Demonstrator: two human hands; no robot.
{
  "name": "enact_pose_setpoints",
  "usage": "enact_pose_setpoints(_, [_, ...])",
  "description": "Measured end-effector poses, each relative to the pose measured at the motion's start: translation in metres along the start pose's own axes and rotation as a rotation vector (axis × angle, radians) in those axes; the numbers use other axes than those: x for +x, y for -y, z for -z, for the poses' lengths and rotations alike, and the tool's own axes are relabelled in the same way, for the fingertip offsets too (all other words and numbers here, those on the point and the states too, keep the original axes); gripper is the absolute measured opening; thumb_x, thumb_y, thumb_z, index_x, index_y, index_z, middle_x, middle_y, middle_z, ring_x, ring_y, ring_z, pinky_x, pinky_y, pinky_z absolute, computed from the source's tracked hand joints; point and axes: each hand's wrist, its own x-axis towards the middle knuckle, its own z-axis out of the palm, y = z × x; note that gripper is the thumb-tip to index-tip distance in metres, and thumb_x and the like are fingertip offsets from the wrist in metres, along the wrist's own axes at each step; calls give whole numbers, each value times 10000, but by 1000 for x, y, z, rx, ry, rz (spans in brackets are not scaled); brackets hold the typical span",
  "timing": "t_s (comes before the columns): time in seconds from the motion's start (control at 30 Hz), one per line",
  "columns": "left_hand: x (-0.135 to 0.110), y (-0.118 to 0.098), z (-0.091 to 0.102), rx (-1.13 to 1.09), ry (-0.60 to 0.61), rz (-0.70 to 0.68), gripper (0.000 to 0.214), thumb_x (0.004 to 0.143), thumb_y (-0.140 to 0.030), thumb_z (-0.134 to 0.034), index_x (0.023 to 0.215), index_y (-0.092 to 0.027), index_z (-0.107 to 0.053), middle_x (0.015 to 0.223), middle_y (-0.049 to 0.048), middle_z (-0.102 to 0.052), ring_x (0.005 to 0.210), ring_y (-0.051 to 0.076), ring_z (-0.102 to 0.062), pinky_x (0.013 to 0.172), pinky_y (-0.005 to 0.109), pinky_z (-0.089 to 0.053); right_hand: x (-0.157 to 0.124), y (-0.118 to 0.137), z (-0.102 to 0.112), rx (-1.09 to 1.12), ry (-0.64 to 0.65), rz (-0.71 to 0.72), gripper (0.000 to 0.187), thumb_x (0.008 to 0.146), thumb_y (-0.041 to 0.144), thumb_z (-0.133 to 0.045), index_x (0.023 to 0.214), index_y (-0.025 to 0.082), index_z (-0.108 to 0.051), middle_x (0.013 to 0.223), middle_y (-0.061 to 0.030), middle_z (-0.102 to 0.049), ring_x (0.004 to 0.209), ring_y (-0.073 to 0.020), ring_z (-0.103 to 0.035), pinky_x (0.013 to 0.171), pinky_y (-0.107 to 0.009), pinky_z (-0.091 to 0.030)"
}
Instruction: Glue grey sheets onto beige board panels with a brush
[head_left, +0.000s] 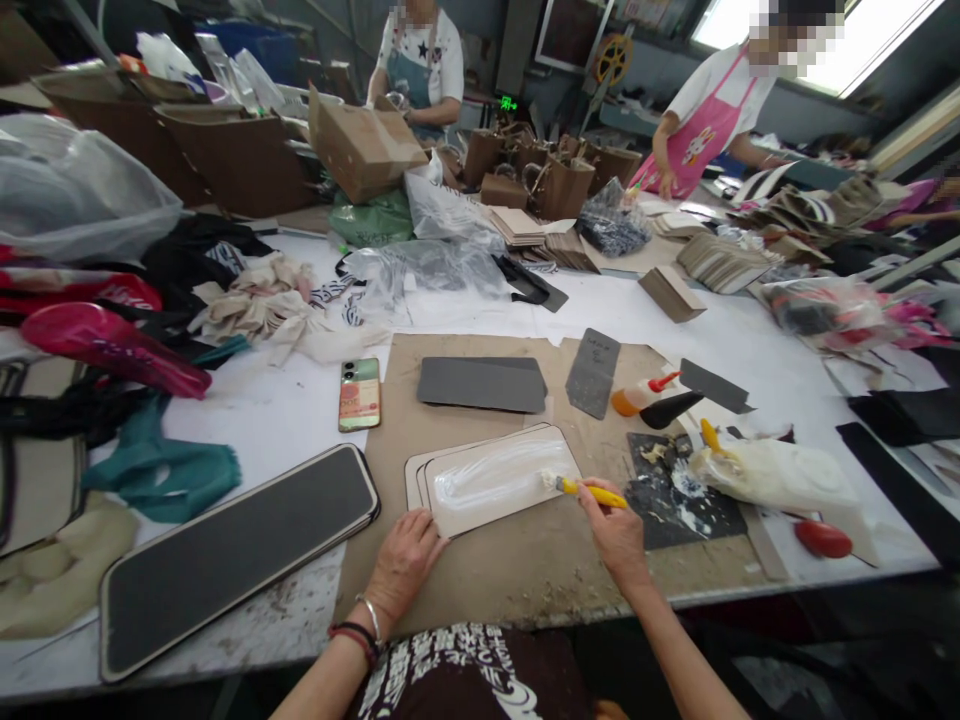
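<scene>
Adhesive brushing under way: right hand grips yellow brush, open left hand pins panel; bare margin needs coating

Fairly bright, even daylight comes in from the window at the upper right, which blows out to pure white, while the white tabletop stays evenly lit, with only soft shadows under the left hand and the right hand. Glare shines off the glossy coating on the pale panel, and the yellow-handled brush shows no motion blur. Wide-angle distortion bows the tabletop's near edge and stretches things toward the frame's sides, and the lower corners fall into deep darkness.
</scene>
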Motion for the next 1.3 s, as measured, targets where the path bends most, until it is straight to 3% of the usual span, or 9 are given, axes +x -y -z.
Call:
enact_pose_setpoints(0.1, [1,-1,1,29,-13,-2,171,865,-260,-457,823,-163,-593,868,75,-615,872,200,-562,767,352,-510,-23,29,-22,186,154,15,407,826,541,-453,838,173,-628,810,-69,-665,713,-187,-625,677,-280,-485])
enact_pose_setpoints(0.2, [1,-2,2,40,-13,-2,173,866,-259,-453,825,-162,-591,870,78,-617,882,204,-563,774,357,-509,-30,34,-32,263,231,37,367,841,497,-460,855,171,-628,825,-68,-665,745,-182,-628,687,-268,-494])
enact_pose_setpoints(0.37, [0,-2,3,42,-5,6,164,865,-259,-458,830,-171,-592,878,69,-618,888,200,-569,782,353,-508,-9,13,-15,83,19,15,372,814,505,-486,849,164,-630,842,-80,-664,763,-206,-626,715,-299,-479])
enact_pose_setpoints(0.43, [0,-2,2,45,-14,10,171,867,-265,-454,821,-172,-589,872,66,-617,880,197,-571,780,347,-508,-3,20,-16,110,33,50,342,819,478,-489,849,167,-628,848,-78,-660,779,-202,-623,732,-294,-474])
enact_pose_setpoints(0.63, [0,-3,-1,54,-19,15,184,867,-268,-451,807,-155,-582,850,67,-619,867,194,-570,778,336,-504,-7,81,-74,375,221,81,259,843,402,-483,828,179,-613,802,-45,-640,726,-157,-608,687,-239,-470])
enact_pose_setpoints(0.77, [0,-3,-2,42,12,30,177,860,-269,-467,794,-155,-586,857,67,-620,876,194,-564,788,342,-501,2,93,-101,382,246,83,279,837,418,-467,786,182,-604,768,-36,-639,710,-155,-604,673,-233,-457])
enact_pose_setpoints(0.87, [0,-4,-1,34,32,38,163,853,-261,-484,785,-157,-589,862,65,-620,878,194,-560,793,346,-498,17,73,-92,293,167,70,326,831,458,-445,785,176,-602,768,-44,-645,696,-160,-602,670,-240,-448])
enact_pose_setpoints(1.13, [3,-2,1,29,7,-6,165,861,-243,-468,816,-153,-598,855,73,-619,881,202,-550,771,348,-502,51,-11,-18,-116,-86,-18,529,814,617,-341,791,165,-616,750,-86,-663,625,-199,-600,619,-293,-423])
enact_pose_setpoints(1.3, [1,0,1,60,6,-44,178,869,-241,-451,847,-143,-598,865,72,-618,883,191,-557,800,333,-497,37,-12,-15,-118,-74,67,481,845,567,-356,816,164,-616,782,-83,-664,658,-188,-612,633,-283,-436])
